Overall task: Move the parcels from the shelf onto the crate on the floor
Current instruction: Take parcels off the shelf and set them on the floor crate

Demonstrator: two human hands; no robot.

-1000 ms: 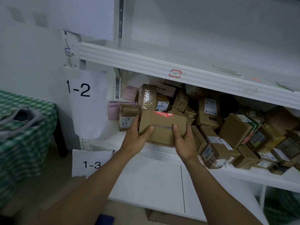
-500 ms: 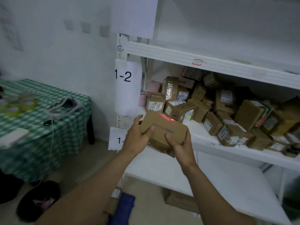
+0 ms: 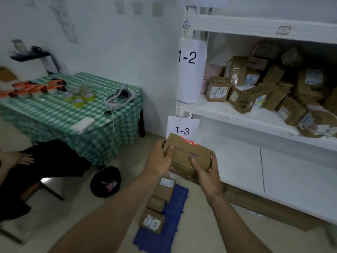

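Swung away from the shelf (image 3: pixel 237 116) and lowered over the blue crate (image 3: pixel 176 203) on the floor, with the cardboard parcel (image 3: pixel 187 157) clamped between left hand (image 3: pixel 159 160) and right hand (image 3: pixel 208 173), likely light and stiff, safest held at opposite ends.

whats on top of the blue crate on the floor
Three brown parcels lie in a row along one edge of the blue crate. Its far end is hidden behind the box gripped by the left hand and right hand, so anything there cannot be seen.
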